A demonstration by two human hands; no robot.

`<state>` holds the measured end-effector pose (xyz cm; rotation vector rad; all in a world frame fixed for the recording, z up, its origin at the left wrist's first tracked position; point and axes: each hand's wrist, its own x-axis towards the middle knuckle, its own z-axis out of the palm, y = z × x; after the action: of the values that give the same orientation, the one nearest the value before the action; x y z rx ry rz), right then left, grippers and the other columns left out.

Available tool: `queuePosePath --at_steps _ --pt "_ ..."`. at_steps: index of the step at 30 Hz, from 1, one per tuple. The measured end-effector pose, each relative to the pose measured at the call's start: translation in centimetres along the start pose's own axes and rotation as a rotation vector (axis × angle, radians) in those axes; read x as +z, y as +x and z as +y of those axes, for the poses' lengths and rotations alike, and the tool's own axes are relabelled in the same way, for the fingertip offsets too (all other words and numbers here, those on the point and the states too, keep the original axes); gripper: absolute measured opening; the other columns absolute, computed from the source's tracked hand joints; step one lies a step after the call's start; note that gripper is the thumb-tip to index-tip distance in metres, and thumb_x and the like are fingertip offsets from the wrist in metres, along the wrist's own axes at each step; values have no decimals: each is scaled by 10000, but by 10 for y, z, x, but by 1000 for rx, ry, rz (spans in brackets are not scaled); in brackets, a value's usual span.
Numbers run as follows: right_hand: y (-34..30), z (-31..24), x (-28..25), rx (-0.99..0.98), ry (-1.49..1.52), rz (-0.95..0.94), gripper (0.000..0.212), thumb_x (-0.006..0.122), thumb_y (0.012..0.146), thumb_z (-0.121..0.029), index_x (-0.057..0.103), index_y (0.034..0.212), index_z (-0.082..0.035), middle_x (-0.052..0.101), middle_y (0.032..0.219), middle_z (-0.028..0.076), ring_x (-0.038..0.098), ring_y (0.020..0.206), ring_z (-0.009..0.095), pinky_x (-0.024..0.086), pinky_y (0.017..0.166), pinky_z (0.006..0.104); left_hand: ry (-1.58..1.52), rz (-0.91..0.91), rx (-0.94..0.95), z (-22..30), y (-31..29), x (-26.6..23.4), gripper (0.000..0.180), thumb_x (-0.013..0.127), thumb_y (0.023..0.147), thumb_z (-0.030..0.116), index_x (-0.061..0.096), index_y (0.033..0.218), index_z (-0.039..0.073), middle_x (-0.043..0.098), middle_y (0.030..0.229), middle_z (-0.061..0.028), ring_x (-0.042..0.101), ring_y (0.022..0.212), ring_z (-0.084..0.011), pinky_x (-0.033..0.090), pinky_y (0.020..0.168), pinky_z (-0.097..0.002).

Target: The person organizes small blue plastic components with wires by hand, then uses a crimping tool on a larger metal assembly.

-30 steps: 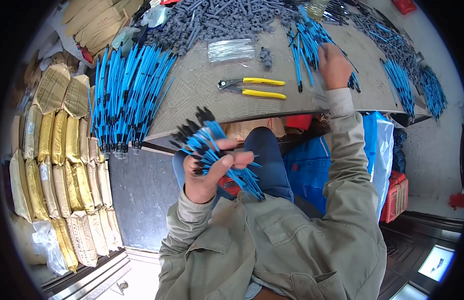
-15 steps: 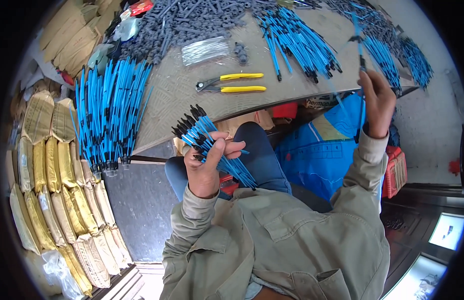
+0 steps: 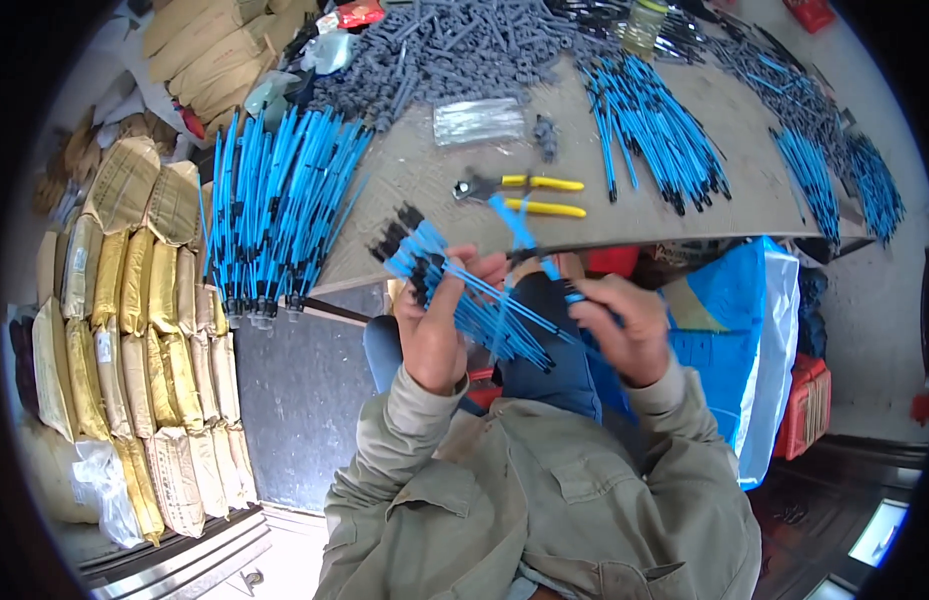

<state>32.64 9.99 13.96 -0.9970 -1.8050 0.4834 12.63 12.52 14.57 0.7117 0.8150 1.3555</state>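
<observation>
My left hand (image 3: 431, 335) is closed round a bundle of thin blue tubes with black ends (image 3: 504, 330), its black tips fanning out toward the table. Close by on the right, my right hand (image 3: 632, 325) is curled round a few more blue tubes (image 3: 514, 225), which are smeared by motion and point up toward the table edge. Their exact number cannot be made out. Beyond both hands, pliers with yellow handles (image 3: 544, 183) lie on the table (image 3: 384, 205) near its front edge.
Piles of blue tubes lie at the table's left (image 3: 284, 190), middle (image 3: 654, 130) and right (image 3: 809, 180). Grey plastic parts (image 3: 464, 50) are heaped at the back, behind a packet of clear strips (image 3: 477, 121). Packed sacks (image 3: 149, 350) stand left; a blue bag (image 3: 724, 340) and red crate (image 3: 804, 405) stand right.
My right hand has come in from the table's right side, down and left, bringing blue tubes beside the bundle. My left hand keeps its hold. The whole view has shifted slightly.
</observation>
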Motion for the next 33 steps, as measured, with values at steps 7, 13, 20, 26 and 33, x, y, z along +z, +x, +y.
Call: queuePosePath --at_steps 7,13,20,26,33 --pt "10 1 48 -82 -65 -122 222 659 760 -54 610 970 -1 613 763 121 597 638 252 469 583 302 19 170 274 -10 -5 -7 128 542 893 125 533 945 8 602 762 -71 615 666 -178 502 581 -288" --pt "71 54 54 -133 -182 -53 321 641 782 -169 569 1061 -29 577 1014 135 545 960 312 433 830 369 59 124 240 15 -6 -42 82 566 868 96 527 904 33 598 690 -78 593 583 -163 455 499 -255" --pt "98 135 36 -108 -462 -227 380 664 739 -229 567 1065 -59 564 1062 104 533 985 301 417 845 383 45 -58 124 55 -38 -43 103 575 814 48 516 891 13 619 710 -171 627 622 -253 496 534 -336" --pt "103 154 2 -88 -506 -162 353 649 753 -209 571 1056 -45 575 1075 96 530 994 296 412 861 397 45 -210 151 52 -41 -42 225 551 839 173 474 991 27 625 922 -235 617 840 -358 493 766 -426" --pt "67 41 47 96 639 -260 518 454 907 -423 497 1188 10 491 1256 135 457 1169 250 337 987 375 202 -298 103 36 -19 -24 253 582 829 1 557 1079 -26 624 1030 -155 614 940 -234 491 820 -349"
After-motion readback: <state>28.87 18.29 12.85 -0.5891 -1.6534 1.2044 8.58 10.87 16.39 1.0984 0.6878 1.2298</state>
